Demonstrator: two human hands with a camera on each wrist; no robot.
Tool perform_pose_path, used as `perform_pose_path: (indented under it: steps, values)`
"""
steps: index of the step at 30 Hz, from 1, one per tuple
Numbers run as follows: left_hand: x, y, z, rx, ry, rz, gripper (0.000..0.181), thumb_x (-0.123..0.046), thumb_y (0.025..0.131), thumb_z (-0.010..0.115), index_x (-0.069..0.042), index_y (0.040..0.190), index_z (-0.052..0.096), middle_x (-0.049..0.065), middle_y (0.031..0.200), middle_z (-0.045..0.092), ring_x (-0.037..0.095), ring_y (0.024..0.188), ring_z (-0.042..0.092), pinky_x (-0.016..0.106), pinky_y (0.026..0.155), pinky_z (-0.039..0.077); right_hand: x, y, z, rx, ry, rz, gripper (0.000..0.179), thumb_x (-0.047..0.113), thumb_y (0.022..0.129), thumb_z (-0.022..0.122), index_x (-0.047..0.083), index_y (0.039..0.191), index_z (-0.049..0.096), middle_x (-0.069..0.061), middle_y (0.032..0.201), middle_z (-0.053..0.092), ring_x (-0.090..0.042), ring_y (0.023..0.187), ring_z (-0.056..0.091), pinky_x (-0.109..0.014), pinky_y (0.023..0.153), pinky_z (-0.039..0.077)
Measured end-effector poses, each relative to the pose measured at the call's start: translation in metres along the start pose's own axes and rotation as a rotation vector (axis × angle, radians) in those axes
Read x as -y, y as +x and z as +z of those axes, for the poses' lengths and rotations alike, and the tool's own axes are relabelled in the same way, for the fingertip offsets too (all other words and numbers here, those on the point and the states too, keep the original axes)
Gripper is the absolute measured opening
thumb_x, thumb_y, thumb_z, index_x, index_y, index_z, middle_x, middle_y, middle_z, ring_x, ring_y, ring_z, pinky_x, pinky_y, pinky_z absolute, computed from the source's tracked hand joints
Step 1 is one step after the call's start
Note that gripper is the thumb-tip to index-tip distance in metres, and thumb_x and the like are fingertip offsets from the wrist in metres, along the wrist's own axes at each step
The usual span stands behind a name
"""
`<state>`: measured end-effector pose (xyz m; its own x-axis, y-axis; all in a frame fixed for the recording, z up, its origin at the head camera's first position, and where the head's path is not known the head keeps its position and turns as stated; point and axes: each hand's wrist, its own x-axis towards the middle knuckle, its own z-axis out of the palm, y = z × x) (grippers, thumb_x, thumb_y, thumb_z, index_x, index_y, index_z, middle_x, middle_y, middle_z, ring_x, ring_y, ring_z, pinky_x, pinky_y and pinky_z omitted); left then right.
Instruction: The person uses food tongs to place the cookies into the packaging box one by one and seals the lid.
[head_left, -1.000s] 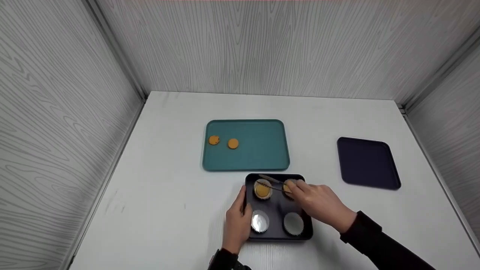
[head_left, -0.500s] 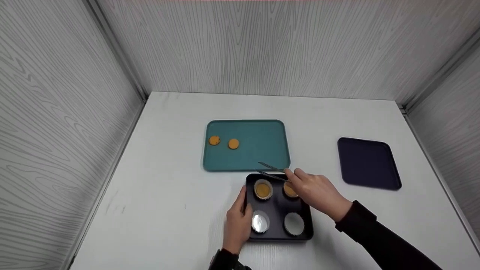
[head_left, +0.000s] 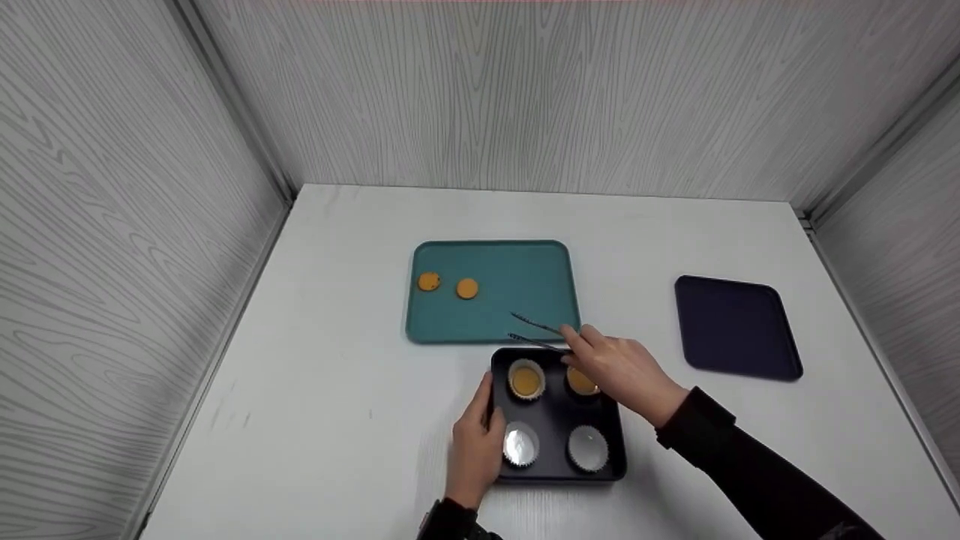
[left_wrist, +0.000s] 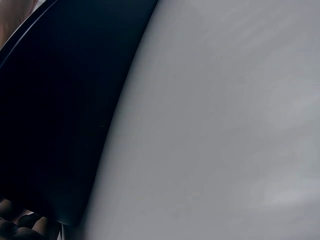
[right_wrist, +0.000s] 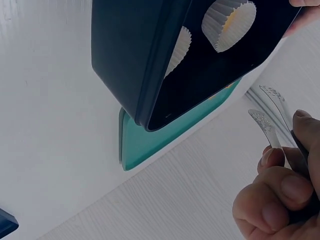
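Note:
My left hand (head_left: pixel 477 454) grips the left side of a deep, dark square baking pan (head_left: pixel 555 420), thumb at the rim; its outer wall fills the left of the left wrist view. Inside stand several white paper cupcake liners. The two far liners (head_left: pixel 526 379) each hold something round and orange-yellow; the near ones (head_left: pixel 588 448) show bare bottoms. My right hand (head_left: pixel 626 371) holds metal food tongs (head_left: pixel 534 322) above the pan's far edge, partly covering the far right liner. Their perforated tips (right_wrist: pixel 261 119) are apart with nothing between them, over the near part of a teal tray (head_left: pixel 510 300).
On the teal tray's left part lie two round orange cookies, one dotted (head_left: pixel 429 281) and one plain (head_left: pixel 467 289). A flat dark purple tray (head_left: pixel 739 328) lies on the white table (head_left: pixel 315 375) at the right. Grey wood-grain panels (head_left: pixel 525 97) enclose the back and sides.
My right hand and the tongs have moved from over the far left liner away to the teal tray's near edge. The left hand and the pan have stayed put.

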<state>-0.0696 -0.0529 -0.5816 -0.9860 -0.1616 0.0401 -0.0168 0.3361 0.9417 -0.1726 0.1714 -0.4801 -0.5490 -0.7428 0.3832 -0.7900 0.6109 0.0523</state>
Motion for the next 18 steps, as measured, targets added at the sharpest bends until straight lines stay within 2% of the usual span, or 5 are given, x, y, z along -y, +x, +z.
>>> perform_pose_path:
  steps: [5,10,18]
  values:
    - [0.0,0.0,0.0,-0.005,0.01,-0.003,0.056,-0.015,0.106,0.052,-0.02,0.16,0.038,-0.003,0.158,0.044,0.012,0.142,0.044,0.04,0.109,0.045,0.001,0.009,0.003,0.005,-0.015,-0.002,0.042,0.019,0.096,0.073,-0.004,0.13,0.063,-0.008,0.086,0.059,-0.015,0.055,0.058,-0.027,0.046,0.047]
    - [0.0,0.001,0.0,-0.007,0.013,0.01,0.055,-0.014,0.106,0.052,-0.018,0.159,0.039,-0.001,0.158,0.044,0.015,0.143,0.044,0.041,0.112,0.043,0.0,0.021,0.009,-0.007,-0.035,-0.016,0.04,0.02,0.097,0.072,-0.004,0.128,0.064,-0.008,0.084,0.058,-0.015,0.053,0.057,-0.027,0.046,0.048]
    - [0.0,0.001,0.0,-0.002,0.0,-0.009,0.055,-0.015,0.106,0.052,-0.017,0.159,0.039,-0.003,0.158,0.043,0.013,0.143,0.043,0.04,0.112,0.042,0.001,0.04,0.02,0.024,-0.082,0.003,0.041,0.019,0.094,0.075,-0.004,0.127,0.066,-0.01,0.086,0.062,-0.017,0.053,0.057,-0.028,0.045,0.049]
